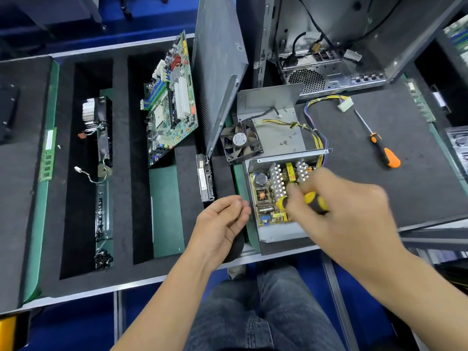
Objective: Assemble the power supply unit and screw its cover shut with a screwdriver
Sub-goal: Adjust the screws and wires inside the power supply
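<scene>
Person seated at a foam-lined work table (379, 117), jeans visible below. Open power supply unit (276, 198) sits at the near edge of the table, cover off, circuit board, heatsinks and capacitor exposed. Right hand (349, 209) grips a yellow-and-black screwdriver (307, 200), fingers curled round the handle; the front end of the handle reaches over the board, the shaft and tip are not visible, hand slightly blurred. Left hand (222, 219) hovers just beside the unit's left wall, palm up, fingers loosely curled with thumb near fingertips; cannot tell if it pinches something small.

The unit's grey cover (273, 115) lies just behind the unit, bent-up flap at the far side, a few loose screws (285, 142) on its flat face. Black cooling fan (241, 140) leans on the cover's left edge, its lead trailing over the cover. Yellow, black and purple wire bundle (317, 122) runs from the unit back to a white connector (345, 103).

A second, orange-handled screwdriver (379, 143) lies on the foam well to the right, untouched. Open PC case (329, 46) stands at the back; a grey side panel (220, 79) stands upright left of the cover. Motherboard (172, 97) leans in a foam slot, heatsink with fan (95, 117) in the next slot left, RAM stick (48, 158) further left, hard drive (206, 177) on edge near the left hand.
</scene>
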The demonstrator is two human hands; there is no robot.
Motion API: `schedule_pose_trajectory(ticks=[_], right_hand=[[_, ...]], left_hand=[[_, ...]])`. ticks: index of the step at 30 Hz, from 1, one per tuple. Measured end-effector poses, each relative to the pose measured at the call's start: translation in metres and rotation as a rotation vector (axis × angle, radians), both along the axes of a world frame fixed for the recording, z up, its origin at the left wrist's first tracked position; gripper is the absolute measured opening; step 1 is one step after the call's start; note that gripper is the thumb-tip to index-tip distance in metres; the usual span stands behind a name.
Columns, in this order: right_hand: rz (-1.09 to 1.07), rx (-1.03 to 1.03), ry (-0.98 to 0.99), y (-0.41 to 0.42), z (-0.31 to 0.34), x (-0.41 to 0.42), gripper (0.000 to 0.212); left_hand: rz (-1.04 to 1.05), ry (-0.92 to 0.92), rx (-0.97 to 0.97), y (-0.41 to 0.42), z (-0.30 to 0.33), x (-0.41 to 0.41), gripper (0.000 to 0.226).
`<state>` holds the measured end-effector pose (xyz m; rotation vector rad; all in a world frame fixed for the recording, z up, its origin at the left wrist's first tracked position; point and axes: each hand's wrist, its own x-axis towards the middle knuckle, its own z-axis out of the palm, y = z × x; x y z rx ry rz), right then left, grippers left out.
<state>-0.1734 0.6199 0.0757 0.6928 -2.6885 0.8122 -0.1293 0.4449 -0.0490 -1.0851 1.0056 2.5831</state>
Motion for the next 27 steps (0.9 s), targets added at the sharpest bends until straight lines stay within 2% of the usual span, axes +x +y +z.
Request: schedule_pose_trajectory(ticks=[3, 5, 11, 27], right_hand=[[-0.19, -0.449, -0.322, 0.004, 0.007, -0.016, 0.029], [-0.324, -0.565, -0.506, 0.008, 0.0, -0.025, 0.031], [-0.438, -0.575, -0.661, 0.011, -0.017, -0.02, 0.034], [-0.413, -0.581, -0.643, 0.0, -0.017, -0.025, 0.03]], left_hand=[[0.04, 0.028, 0.055, 0.002, 0.007, -0.003, 0.013], [0.06, 0.053, 0.096, 0.004, 0.013, -0.006, 0.015], [0.127, 0.065, 0.14, 0.009, 0.025, -0.011, 0.016], [0.131, 0.05, 0.105, 0.007, 0.026, -0.018, 0.017]])
